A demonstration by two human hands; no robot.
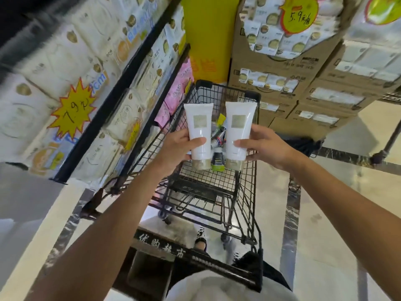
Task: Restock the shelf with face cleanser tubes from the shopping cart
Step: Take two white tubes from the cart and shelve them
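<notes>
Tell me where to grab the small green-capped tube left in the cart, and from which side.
Likely from above, by its dark body: the small tube stands cap down in the cart, half hidden behind the two white tubes in both hands.

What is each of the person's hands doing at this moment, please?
Left hand: holding the left white tube, cap down, above the cart.
Right hand: holding the right white tube, cap down.

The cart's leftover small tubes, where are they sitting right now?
In the head view, the small tubes lie in the cart basket, showing between the two white tubes held by the left hand and right hand.
</notes>
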